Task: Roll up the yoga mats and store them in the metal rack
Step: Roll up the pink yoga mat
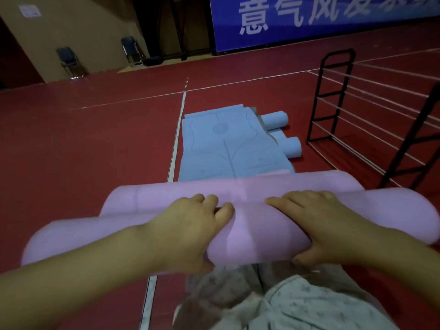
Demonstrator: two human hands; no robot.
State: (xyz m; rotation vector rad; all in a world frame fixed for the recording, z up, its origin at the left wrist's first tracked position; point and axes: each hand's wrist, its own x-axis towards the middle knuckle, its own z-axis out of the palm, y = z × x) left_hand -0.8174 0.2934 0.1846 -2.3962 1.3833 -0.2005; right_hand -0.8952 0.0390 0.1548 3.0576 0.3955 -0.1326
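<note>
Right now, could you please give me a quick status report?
Both hands, left hand and right hand, gripping purple mat, nearly rolled. Metal rack empty. Blue mats ahead.

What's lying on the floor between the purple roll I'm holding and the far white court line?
In the head view, flat blue yoga mats stretch from the purple roll toward that line.

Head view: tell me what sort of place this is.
Probably an indoor sports hall: red court floor with white painted lines, a large blue banner with white characters on the far wall, and folding chairs alongside.
</note>
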